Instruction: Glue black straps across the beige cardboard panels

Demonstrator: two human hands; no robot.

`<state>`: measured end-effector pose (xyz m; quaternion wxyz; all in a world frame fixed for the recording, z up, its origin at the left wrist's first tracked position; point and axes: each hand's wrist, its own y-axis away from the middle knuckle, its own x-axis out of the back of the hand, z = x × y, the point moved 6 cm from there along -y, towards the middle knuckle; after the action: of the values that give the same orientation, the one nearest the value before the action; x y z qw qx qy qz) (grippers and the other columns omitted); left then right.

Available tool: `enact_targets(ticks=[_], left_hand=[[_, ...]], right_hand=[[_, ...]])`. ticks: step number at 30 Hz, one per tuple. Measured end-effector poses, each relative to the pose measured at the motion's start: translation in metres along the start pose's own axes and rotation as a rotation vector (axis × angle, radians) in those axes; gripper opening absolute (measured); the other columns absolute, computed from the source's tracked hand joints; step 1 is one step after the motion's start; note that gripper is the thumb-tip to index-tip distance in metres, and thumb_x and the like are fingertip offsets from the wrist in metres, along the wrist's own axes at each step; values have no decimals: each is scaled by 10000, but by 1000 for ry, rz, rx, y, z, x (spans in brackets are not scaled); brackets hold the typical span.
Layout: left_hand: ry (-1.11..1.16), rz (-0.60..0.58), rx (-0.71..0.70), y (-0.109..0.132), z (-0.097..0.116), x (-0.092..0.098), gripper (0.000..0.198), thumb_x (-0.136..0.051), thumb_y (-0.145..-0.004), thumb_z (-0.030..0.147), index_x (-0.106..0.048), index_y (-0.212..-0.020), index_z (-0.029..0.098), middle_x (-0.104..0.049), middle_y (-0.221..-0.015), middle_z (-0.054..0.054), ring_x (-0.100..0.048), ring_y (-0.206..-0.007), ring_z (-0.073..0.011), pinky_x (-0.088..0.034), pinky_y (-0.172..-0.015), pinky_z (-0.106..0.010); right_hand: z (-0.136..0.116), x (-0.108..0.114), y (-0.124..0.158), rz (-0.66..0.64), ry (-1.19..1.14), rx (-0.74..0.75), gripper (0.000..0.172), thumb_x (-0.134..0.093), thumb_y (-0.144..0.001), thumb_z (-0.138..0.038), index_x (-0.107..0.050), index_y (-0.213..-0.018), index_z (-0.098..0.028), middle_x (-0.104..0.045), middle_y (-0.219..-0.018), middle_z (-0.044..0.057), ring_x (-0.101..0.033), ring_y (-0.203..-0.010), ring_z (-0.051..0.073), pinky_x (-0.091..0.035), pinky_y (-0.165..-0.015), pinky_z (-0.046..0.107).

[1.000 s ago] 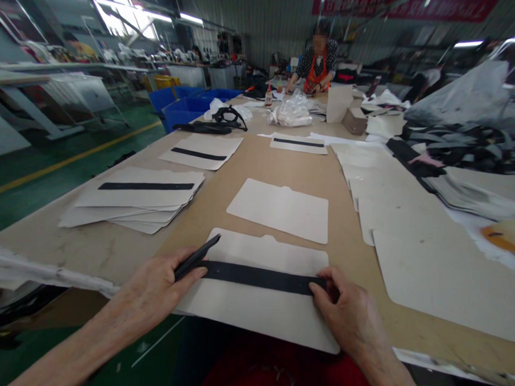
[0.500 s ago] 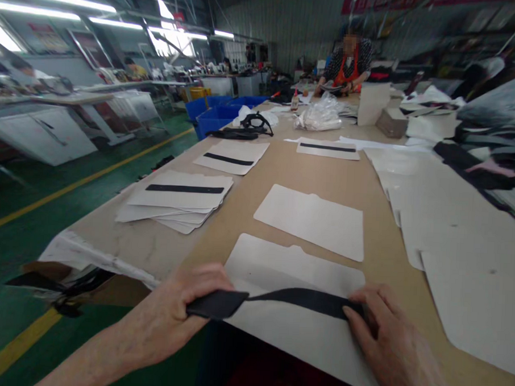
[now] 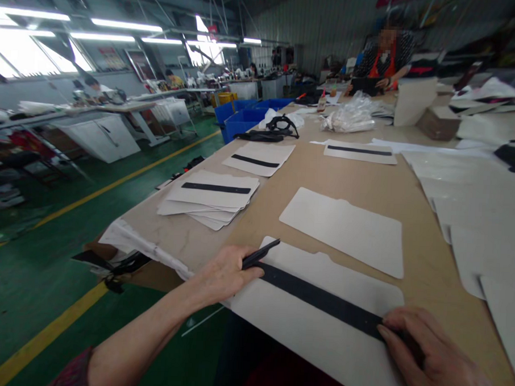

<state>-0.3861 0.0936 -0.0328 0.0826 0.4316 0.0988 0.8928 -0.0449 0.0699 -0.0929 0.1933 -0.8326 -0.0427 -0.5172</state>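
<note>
A black strip (image 3: 321, 297) stretches across the nearest pale board (image 3: 315, 335), which lies at the table's front edge. My left hand (image 3: 226, 274) is closed round a small bundle of black strips (image 3: 261, 254) and also pinches the left end of the strip over the board. With thumb and fingers closed, my right hand (image 3: 430, 351) grips the strip's other end at the board's right side. Just beyond lies a second pale board (image 3: 343, 228) with no strip on it.
A stack of pale boards (image 3: 208, 196) with a black strip on top sits left. Two more striped boards (image 3: 259, 159) lie farther back. Large pale sheets (image 3: 473, 225) cover the right side. Behind are a clear plastic bag (image 3: 350, 114), blue bins (image 3: 243, 121) and a co-worker (image 3: 385, 56).
The strip has gone from twisted and raised to straight and flat along the board. My left hand has moved up and forward with the bundle. The view has swung left.
</note>
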Motion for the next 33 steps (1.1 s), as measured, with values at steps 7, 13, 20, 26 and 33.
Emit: enact_targets(ticks=[7, 13, 20, 26, 33], left_hand=[[-29, -49, 39, -7, -4, -3, 159, -583, -785, 326, -675, -839, 209, -660, -732, 26, -623, -701, -167, -380, -568, -230], [0, -89, 62, -12, -11, -6, 184, -601, -757, 357, -670, -824, 200, -658, -735, 22, -621, -681, -162, -376, -550, -231], [-50, -97, 16, -14, -8, -4, 152, -620, -746, 343, -665, -798, 207, -636, -697, 29, -609, -690, -158, -359, -567, -230], [-62, -79, 72, -14, -9, -5, 173, -638, -738, 352, -678, -834, 214, -668, -730, 16, -626, -707, -169, -375, -567, -234], [-139, -21, 62, -12, -3, -4, 202, -623, -771, 364, -681, -890, 213, -701, -809, -21, -651, -772, -205, -399, -606, -263]], right_hand=[[14, -8, 3, 21, -8, 2, 326, -514, -887, -556, -648, -903, -260, -701, -1002, 39, -703, -779, 176, -554, -601, 235], [17, -8, 4, 30, -17, 26, 312, -527, -880, -550, -652, -903, -264, -708, -983, 24, -706, -789, 168, -554, -633, 228], [25, -13, 6, 37, -16, 31, 296, -542, -873, -546, -654, -919, -277, -703, -1008, 8, -709, -807, 157, -551, -625, 214], [33, -15, 6, 31, -25, 13, 325, -546, -855, -568, -668, -913, -272, -710, -1012, 23, -704, -814, 175, -554, -653, 240], [23, -11, 4, 28, -14, 5, 327, -538, -861, -567, -663, -867, -265, -702, -976, 26, -698, -790, 173, -552, -632, 235]])
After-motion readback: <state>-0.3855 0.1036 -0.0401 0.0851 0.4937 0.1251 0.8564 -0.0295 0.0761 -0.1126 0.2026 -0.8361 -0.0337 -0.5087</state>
